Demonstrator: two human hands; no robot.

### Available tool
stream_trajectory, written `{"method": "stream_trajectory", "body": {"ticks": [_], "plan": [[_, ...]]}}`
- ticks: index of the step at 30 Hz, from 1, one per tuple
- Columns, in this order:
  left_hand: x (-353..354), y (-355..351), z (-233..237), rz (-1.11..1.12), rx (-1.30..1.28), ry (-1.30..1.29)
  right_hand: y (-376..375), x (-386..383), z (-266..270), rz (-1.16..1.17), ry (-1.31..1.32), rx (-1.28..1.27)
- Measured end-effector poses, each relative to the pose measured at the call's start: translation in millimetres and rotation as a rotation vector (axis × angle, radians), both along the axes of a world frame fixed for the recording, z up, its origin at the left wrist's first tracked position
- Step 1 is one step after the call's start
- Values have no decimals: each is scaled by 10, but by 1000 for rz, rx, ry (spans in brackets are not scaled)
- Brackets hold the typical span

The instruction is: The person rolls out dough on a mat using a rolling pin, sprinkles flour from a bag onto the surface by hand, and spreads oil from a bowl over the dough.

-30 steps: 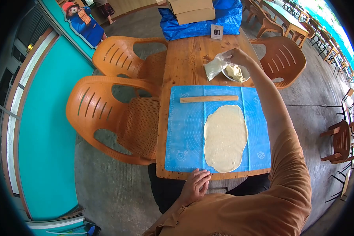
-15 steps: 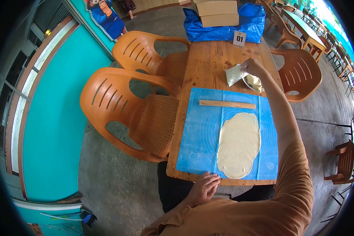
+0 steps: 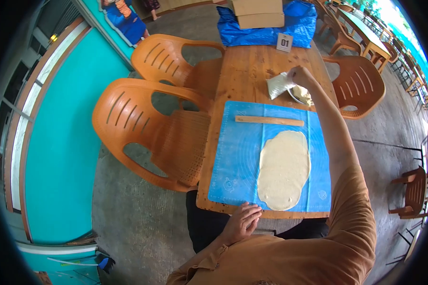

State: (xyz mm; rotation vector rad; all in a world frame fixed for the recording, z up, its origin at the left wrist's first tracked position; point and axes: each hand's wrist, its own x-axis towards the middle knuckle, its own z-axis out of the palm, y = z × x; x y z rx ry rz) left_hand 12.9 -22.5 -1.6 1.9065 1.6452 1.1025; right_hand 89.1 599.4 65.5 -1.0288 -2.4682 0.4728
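A flattened oval of dough [image 3: 284, 171] lies on the right half of the blue mat [image 3: 235, 152]. Beyond it, a flat wooden stick [image 3: 269, 121] rests crosswise on the mat. My right hand [image 3: 299, 76] reaches over the table and is closed on the edge of a clear plastic bag of white powder [image 3: 277, 85]. Beside the bag, partly under my right wrist, is a bowl [image 3: 296, 97] with pale dough pieces. My left hand [image 3: 243, 219] rests at the table's near edge, fingers spread a little, just left of the dough's lower end, with nothing in it.
At the table's far end a cardboard box [image 3: 260, 20] sits on a blue plastic bag [image 3: 297, 26], with a number sign [image 3: 284, 42] in front. Orange chairs [image 3: 142, 128] stand left of the wooden table [image 3: 242, 61], another chair [image 3: 361, 88] at the right.
The whole view has shifted slightly, so the table appears a little higher and further left. My right hand still has the powder bag; my left hand remains at the table edge.
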Motion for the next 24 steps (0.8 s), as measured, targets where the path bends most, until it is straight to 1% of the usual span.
{"method": "stream_trajectory", "body": {"ticks": [1, 2, 4, 5, 6, 7, 8, 9, 10, 11, 12, 14, 15, 16, 18, 19, 21, 22, 24], "plan": [[6, 8, 13, 6, 12, 3, 3, 10, 8, -7, 41, 54], [5, 14, 10, -13, 13, -11, 13, 25, 28, -25, 27, 56], [10, 17, -1, 4, 18, 12, 130, 92, 1, -89, 113, -132], [15, 22, -4, -11, 19, -4, 228, 130, -19, -104, 98, -130], [21, 27, -7, -6, 24, 2, 375, 153, -82, -114, 146, -206], [19, 30, -7, 1, 29, 9, 363, 184, -46, -123, 197, -281], [11, 30, -10, 8, 36, 19, 330, 242, -21, -133, 186, -277], [0, 26, -30, -11, 38, 30, 141, 251, 138, -174, 301, -407], [-4, 30, -29, -16, 41, 19, 99, 302, 185, -214, 417, -534], [-5, 35, -24, -13, 45, 29, 93, 363, 276, -236, 234, -476], [-2, 30, -16, -10, 46, 36, 81, 443, 309, -247, 222, -476], [-17, 49, 2, -17, 37, 31, -13, 615, 389, -191, 628, -807], [-25, 64, -1, -9, 70, 50, -19, 755, 403, -141, 683, -884], [2, 20, -2, 4, 87, 61, -202, 856, 469, -166, 651, -907], [1, 22, -5, -1, 72, 44, -635, 929, 741, -184, 727, -982], [-14, 35, -16, -8, 89, 65, -793, 985, 709, -193, 697, -999], [-21, 33, -54, 1, 92, 48, -1117, 1088, 677, -76, 656, -1094], [-18, 29, -70, -2, 109, 52, -1363, 1098, 673, -75, 634, -1103], [-3, 10, -72, 15, 106, 39, -1957, 1069, 656, -3, 428, -1097]]}}
